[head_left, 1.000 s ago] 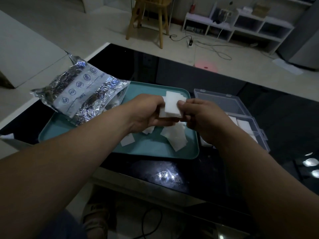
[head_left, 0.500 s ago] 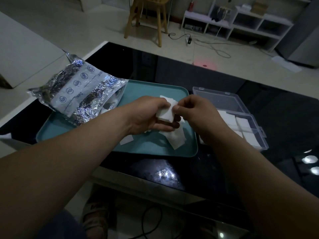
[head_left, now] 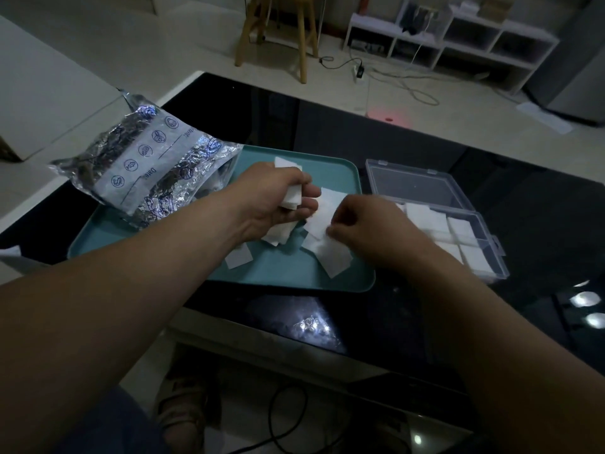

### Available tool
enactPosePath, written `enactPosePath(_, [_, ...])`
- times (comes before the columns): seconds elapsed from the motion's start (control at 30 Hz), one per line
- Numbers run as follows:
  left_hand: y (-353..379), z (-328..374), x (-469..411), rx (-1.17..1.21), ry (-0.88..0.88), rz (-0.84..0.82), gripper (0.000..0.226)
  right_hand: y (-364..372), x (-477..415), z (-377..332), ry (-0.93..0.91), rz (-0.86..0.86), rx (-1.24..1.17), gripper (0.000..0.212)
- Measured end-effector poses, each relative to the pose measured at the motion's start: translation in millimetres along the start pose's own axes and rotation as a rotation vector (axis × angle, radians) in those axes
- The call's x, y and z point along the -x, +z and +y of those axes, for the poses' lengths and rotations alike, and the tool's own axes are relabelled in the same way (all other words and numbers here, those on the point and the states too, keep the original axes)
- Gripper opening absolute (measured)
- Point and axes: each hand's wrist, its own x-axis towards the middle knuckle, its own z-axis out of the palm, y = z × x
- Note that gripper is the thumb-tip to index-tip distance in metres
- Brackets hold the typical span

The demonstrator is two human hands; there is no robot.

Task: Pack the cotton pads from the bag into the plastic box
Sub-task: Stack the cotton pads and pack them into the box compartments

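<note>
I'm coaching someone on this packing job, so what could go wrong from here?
1. The left hand grips a stack of cotton pads by one end; it may fan out or drop.
2. The right hand pinches a cotton pad lying over other loose pads; a second might lift with it.
3. The foil bag overhangs the left rim of the teal tray and could slide off.

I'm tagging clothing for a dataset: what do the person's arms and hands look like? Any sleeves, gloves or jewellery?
The left forearm and right forearm are bare to the frame edge: no sleeve shows. The left hand and right hand are ungloved, with no watch, bracelet or ring visible. Dim light could hide small marks.
</note>
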Motion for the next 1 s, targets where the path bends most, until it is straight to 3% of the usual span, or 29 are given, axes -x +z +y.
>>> enactPosePath(0.13, [-0.9,-1.1,-1.4,-0.022,-0.004,-0.002,0.032,16.0,11.2,-4.9,0.021,-0.136,0.201,0.044])
enactPosePath(0.3, [-1.5,-3.9,-3.1,-0.039,-0.039,0.004,0.036,21.5,13.4,-7.9,0.051,-0.084,0.274,0.064])
enactPosePath(0.4, [-1.6,-4.9,-2.7,-0.054,-0.049,0.012,0.033,20.3,12.6,-7.9,0.108,-0.128,0.281,0.057])
enactPosePath(0.57, [1.1,-4.6,-2.9,-0.074,-0.054,0.01,0.03,15.7,9.8,-7.2,0.045,-0.221,0.208,0.022])
enactPosePath(0.67, [0.3,-5.0,-4.6,-0.067,-0.047,0.024,0.03,-4.5,12.9,-4.6,0.054,-0.33,-0.018,0.025])
enactPosePath(0.8, [0.5,-3.1,-7.0,-0.032,0.006,0.038,0.024,-27.3,12.9,7.6,0.178,-0.343,-0.615,0.023])
enactPosePath(0.9, [6.1,-4.4,-4.4,-0.013,-0.003,0.008,0.025,-31.5,10.5,8.8,0.16,-0.271,-0.789,0.012])
enactPosePath(1.0, [17.1,-8.7,2.4,0.068,-0.091,-0.171,0.035,-22.0,5.6,5.1,0.168,-0.108,-0.854,0.014])
